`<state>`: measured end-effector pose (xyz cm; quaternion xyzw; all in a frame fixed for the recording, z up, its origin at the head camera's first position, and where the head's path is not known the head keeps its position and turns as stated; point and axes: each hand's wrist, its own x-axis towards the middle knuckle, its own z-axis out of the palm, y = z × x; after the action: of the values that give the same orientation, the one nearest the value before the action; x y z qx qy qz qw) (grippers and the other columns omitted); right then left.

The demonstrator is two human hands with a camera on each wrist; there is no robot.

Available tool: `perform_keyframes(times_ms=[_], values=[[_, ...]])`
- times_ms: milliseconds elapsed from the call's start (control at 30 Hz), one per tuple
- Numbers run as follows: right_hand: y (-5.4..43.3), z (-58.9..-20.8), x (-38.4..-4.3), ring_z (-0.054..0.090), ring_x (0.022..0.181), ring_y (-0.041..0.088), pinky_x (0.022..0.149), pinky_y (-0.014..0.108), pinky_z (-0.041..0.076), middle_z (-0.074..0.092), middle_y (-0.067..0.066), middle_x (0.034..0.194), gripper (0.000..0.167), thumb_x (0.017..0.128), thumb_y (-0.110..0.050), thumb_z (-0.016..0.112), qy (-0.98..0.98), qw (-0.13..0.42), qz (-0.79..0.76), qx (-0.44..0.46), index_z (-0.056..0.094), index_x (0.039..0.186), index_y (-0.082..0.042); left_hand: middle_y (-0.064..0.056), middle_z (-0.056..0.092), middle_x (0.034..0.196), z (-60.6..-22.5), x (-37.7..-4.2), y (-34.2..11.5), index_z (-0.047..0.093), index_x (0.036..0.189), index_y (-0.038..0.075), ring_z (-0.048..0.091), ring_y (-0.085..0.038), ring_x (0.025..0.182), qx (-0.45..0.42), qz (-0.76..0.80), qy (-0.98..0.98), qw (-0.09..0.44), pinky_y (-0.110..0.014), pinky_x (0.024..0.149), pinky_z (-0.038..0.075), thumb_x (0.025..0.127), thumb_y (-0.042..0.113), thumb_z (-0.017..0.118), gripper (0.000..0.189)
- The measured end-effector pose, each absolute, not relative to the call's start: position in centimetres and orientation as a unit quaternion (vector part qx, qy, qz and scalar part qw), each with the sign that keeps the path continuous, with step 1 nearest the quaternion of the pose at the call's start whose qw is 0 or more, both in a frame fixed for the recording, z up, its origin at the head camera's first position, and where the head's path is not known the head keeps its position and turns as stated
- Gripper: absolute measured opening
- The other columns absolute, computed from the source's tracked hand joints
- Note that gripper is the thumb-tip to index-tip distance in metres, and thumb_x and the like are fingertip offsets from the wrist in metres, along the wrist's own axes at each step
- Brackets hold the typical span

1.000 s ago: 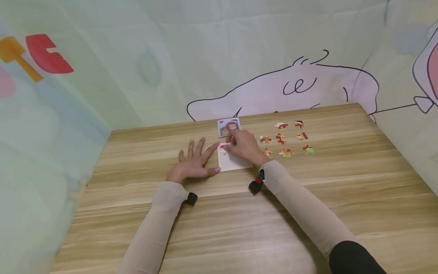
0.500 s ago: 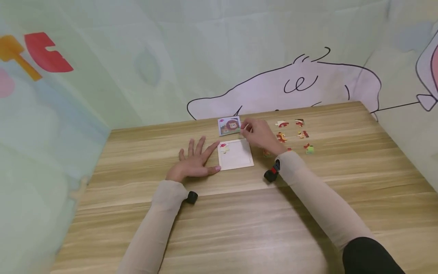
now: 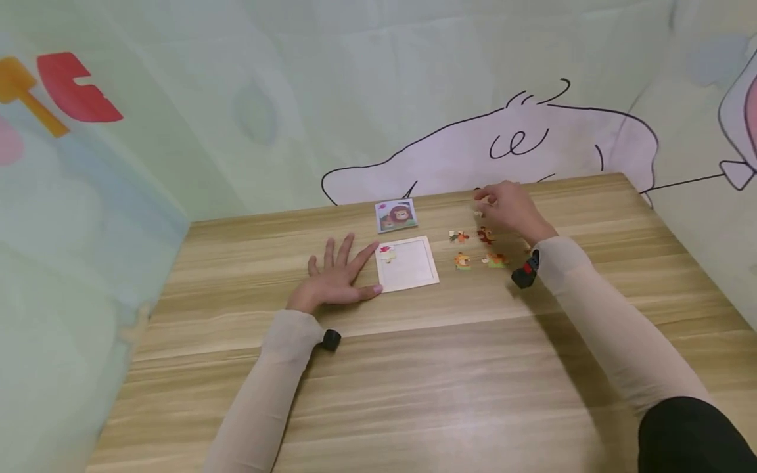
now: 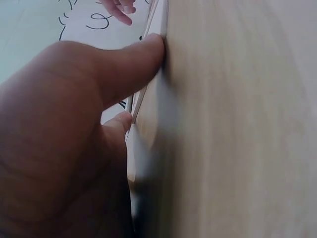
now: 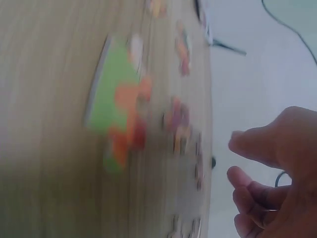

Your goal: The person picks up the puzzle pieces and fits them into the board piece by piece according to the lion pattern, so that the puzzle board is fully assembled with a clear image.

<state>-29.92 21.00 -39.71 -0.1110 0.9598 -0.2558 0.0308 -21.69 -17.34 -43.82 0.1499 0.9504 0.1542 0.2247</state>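
My left hand lies on the table with its fingers spread. Its thumb and index fingertip touch the left corners of a square white puzzle board. In that board's upper left corner sits a joined bit of jigsaw, white with a pink patch. Over the back row of loose pieces hovers my right hand. In the right wrist view its thumb and fingers are apart, with nothing between them. Below it are several loose jigsaw pieces, one a blurred green and orange puzzle piece. The hand hides some pieces.
Behind the board lies a small picture card with a lion on it. The wooden table meets a printed cloth backdrop along its back and left edges.
My right hand has moved from the board, past the card, rightward to above the back row of loose pieces. My left hand has stayed at the board's left edge.
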Motion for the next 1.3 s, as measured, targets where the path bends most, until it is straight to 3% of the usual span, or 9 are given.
perform_keyframes(times_ms=[133, 300, 533, 800, 967, 1300], values=[[22.0, -39.9, -30.1, 0.065, 0.123, 0.047, 0.113, 0.062, 0.044, 0.073, 0.031, 0.128, 0.037, 0.102, -0.016, 0.063, 0.968, 0.032, -0.214, -0.125, 0.071, 0.134, 0.000, -0.004, -0.030, 0.179, -43.8, -21.6, -17.4, -0.002, 0.170, 0.052, -0.036, -0.043, 0.162, 0.146, 0.159, 0.949, 0.228, -0.083, 0.122, -0.014, 0.097, 0.074, 0.056, 0.097], [22.6, -40.4, -29.8, 0.061, 0.113, 0.044, 0.111, 0.062, 0.040, 0.074, 0.028, 0.121, 0.032, 0.100, -0.014, 0.069, 0.975, 0.021, -0.175, -0.133, 0.074, 0.128, 0.000, -0.003, -0.030, 0.179, -43.9, -21.5, -17.4, -0.002, 0.170, 0.051, -0.037, -0.043, 0.162, 0.147, 0.161, 0.949, 0.227, -0.083, 0.122, -0.014, 0.097, 0.073, 0.057, 0.096], [22.7, -40.7, -29.7, 0.060, 0.119, 0.046, 0.114, 0.062, 0.039, 0.072, 0.028, 0.124, 0.026, 0.101, -0.010, 0.069, 0.977, 0.015, -0.167, -0.129, 0.072, 0.123, 0.003, -0.003, -0.031, 0.179, -44.1, -21.7, -17.2, -0.003, 0.170, 0.052, -0.037, -0.043, 0.161, 0.148, 0.156, 0.950, 0.228, -0.082, 0.123, -0.014, 0.094, 0.078, 0.057, 0.100], [22.1, -40.0, -29.8, 0.065, 0.111, 0.045, 0.098, 0.058, 0.051, 0.072, 0.030, 0.120, 0.015, 0.100, -0.005, 0.067, 0.965, 0.024, -0.240, -0.107, 0.065, 0.114, 0.001, -0.004, -0.031, 0.179, -44.0, -21.9, -17.4, -0.002, 0.170, 0.051, -0.037, -0.043, 0.162, 0.146, 0.158, 0.950, 0.224, -0.082, 0.123, -0.014, 0.093, 0.077, 0.058, 0.102], [21.6, -39.4, -29.8, 0.063, 0.108, 0.042, 0.094, 0.054, 0.051, 0.072, 0.030, 0.121, 0.012, 0.104, -0.008, 0.067, 0.950, 0.031, -0.294, -0.101, 0.067, 0.114, 0.000, -0.003, -0.031, 0.179, -43.8, -21.7, -17.3, -0.001, 0.170, 0.051, -0.037, -0.043, 0.161, 0.142, 0.161, 0.950, 0.229, -0.082, 0.123, -0.015, 0.093, 0.076, 0.059, 0.101], [18.5, -38.8, -28.9, 0.065, 0.093, 0.031, 0.075, 0.033, 0.049, 0.076, 0.021, 0.112, 0.013, 0.103, -0.015, 0.072, 0.929, 0.050, -0.341, -0.134, 0.073, 0.114, -0.006, -0.003, -0.030, 0.180, -43.8, -21.7, -17.3, 0.001, 0.171, 0.050, -0.036, -0.044, 0.162, 0.140, 0.161, 0.950, 0.228, -0.082, 0.123, -0.014, 0.092, 0.076, 0.060, 0.101]])
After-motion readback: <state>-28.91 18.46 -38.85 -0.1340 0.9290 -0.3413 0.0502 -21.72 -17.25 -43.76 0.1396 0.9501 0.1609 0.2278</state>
